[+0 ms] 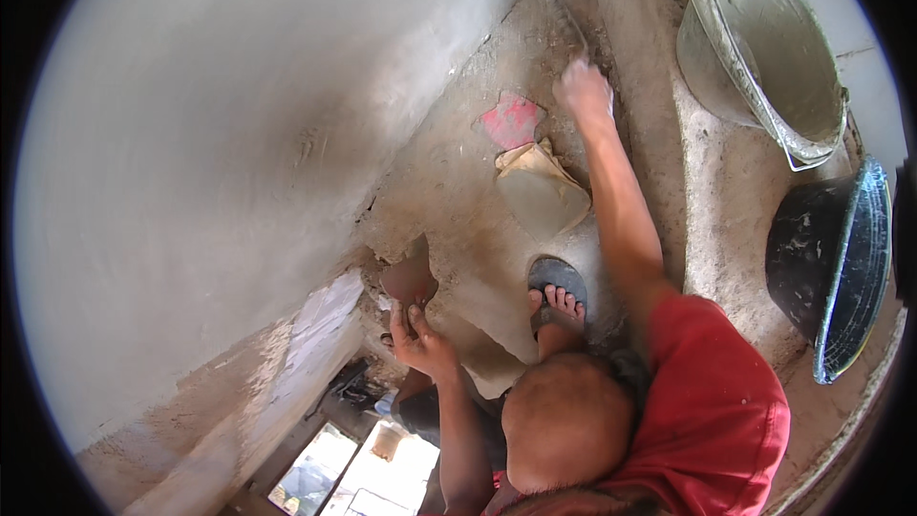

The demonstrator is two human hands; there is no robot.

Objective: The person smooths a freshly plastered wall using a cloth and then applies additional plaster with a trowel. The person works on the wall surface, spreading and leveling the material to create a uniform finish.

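Note:
My left hand [420, 344] is at the foot of the plastered wall. Its fingers pinch the lower edge of a flat reddish-brown piece [411, 279] with an uneven outline, whose exact kind I cannot make out. My right arm reaches far forward along the floor. My right hand [585, 94], slightly blurred, is closed in a fist around a thin, curved, grey tool [577, 31]; its handle end is hidden by the fingers. Between my hands lie a pink, plaster-smeared scrap [513, 121] and a crumpled paper bag [540, 189], dusted grey.
A smooth grey wall [239, 115] rises on the left. At the right stand a plaster-caked bucket [735, 86] and a black tub [812, 258], tipped on its side in this view. My sandalled foot [559, 291] and bent knee [568, 411] are close below. A bright opening [382, 468] shows lower left.

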